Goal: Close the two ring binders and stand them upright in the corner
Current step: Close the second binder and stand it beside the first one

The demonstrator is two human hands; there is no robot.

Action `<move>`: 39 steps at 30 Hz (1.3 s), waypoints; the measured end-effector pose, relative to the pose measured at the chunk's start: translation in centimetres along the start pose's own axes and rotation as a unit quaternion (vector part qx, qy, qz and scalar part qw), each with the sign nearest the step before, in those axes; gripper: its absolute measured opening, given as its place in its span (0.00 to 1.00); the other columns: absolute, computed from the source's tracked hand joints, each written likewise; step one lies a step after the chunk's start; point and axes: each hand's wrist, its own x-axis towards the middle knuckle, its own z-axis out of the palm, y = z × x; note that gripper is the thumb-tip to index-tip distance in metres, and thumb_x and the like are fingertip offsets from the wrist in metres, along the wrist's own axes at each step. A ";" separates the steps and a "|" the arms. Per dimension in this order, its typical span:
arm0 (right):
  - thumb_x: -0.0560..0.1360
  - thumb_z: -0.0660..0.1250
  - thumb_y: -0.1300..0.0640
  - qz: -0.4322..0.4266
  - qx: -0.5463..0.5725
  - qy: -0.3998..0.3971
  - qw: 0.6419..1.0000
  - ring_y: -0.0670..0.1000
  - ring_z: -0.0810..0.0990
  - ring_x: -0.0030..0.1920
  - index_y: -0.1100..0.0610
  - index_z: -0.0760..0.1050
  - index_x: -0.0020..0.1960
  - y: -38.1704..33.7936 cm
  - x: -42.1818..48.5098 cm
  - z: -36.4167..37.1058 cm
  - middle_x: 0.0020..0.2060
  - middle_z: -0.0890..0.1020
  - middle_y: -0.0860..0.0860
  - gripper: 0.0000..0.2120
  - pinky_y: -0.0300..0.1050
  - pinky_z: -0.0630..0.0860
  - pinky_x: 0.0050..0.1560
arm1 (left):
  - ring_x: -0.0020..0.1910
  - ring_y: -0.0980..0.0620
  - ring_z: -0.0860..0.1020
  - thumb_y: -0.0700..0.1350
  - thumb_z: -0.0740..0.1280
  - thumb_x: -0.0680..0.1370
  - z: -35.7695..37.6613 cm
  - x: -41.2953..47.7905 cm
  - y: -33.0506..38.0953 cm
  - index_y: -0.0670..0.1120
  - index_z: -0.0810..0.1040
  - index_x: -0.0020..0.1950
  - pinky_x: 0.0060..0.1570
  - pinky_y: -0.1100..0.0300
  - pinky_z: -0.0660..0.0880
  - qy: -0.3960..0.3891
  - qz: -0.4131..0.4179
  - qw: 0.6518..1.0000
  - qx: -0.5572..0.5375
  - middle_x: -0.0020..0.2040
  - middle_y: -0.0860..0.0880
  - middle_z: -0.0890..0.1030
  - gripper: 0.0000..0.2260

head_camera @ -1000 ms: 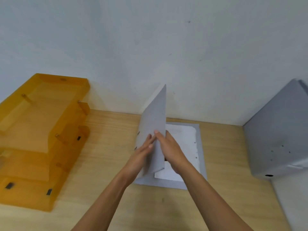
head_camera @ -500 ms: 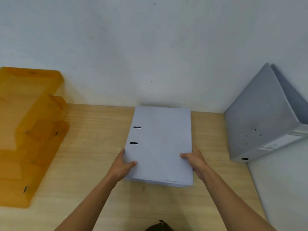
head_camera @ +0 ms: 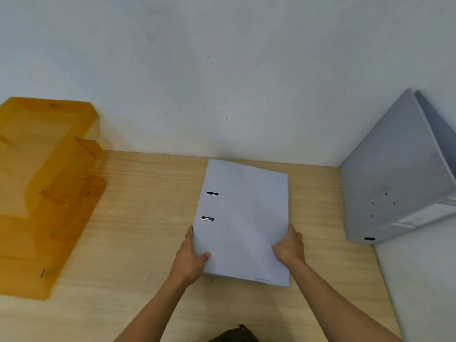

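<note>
A pale grey ring binder (head_camera: 244, 218) with its cover shut lies in the middle of the wooden desk (head_camera: 148, 206), its near edge lifted a little. My left hand (head_camera: 191, 259) grips its left side near the front corner, thumb on top. My right hand (head_camera: 288, 248) holds its right edge. A second grey ring binder (head_camera: 392, 178) stands in the right corner, leaning against the side wall with its spine facing me.
An orange translucent stacked letter tray (head_camera: 47, 188) fills the desk's left side against the back wall. A white side wall (head_camera: 424, 280) bounds the desk on the right. Bare wood lies between the tray and the held binder.
The upright cover came down and the binder is now shut. My hands moved from the cover to the binder's two sides, and its right side has started to tilt up.
</note>
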 end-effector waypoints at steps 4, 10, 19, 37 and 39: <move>0.77 0.65 0.61 -0.013 -0.123 -0.042 0.991 0.62 0.57 0.78 0.58 0.49 0.83 -0.2 -0.7 0.6 0.81 0.53 0.57 0.40 0.51 0.64 0.74 | 0.75 0.43 0.67 0.41 0.72 0.75 1.3 -1.4 -0.2 0.46 0.49 0.83 0.70 0.53 0.66 -0.004 -0.009 1.000 0.006 0.78 0.43 0.66 0.42; 0.77 0.69 0.53 -0.072 -0.105 -0.130 0.983 0.59 0.48 0.83 0.56 0.54 0.83 -1.6 -1.4 2.4 0.83 0.49 0.55 0.40 0.52 0.52 0.80 | 0.69 0.43 0.71 0.38 0.74 0.71 1.4 0.0 -0.5 0.45 0.57 0.80 0.65 0.51 0.71 -0.035 -0.046 0.997 -0.047 0.71 0.43 0.71 0.41; 0.78 0.65 0.44 -0.024 0.131 -0.217 0.967 0.52 0.56 0.82 0.47 0.58 0.82 -3.1 -4.6 2.1 0.83 0.50 0.43 0.35 0.59 0.61 0.77 | 0.47 0.48 0.82 0.52 0.70 0.76 -0.1 1.5 1.6 0.46 0.79 0.61 0.42 0.55 0.75 -0.069 -0.187 0.930 -0.308 0.51 0.47 0.85 0.16; 0.74 0.52 0.24 -0.138 0.281 -0.164 0.935 0.51 0.86 0.58 0.39 0.77 0.67 -5.7 -7.0 -5.8 0.58 0.87 0.49 0.32 0.57 0.79 0.64 | 0.63 0.40 0.81 0.51 0.70 0.76 2.5 -2.7 14.8 0.47 0.76 0.69 0.64 0.42 0.77 -0.310 0.030 0.883 -0.352 0.63 0.42 0.84 0.22; 0.74 0.55 0.24 -0.192 0.290 -0.154 0.925 0.47 0.80 0.66 0.35 0.68 0.74 -5.8 -7.8 -7.0 0.68 0.80 0.43 0.32 0.57 0.74 0.70 | 0.60 0.40 0.83 0.46 0.72 0.75 3.0 -3.5 15.3 0.47 0.77 0.67 0.59 0.44 0.80 -0.298 0.080 0.887 -0.344 0.62 0.40 0.84 0.20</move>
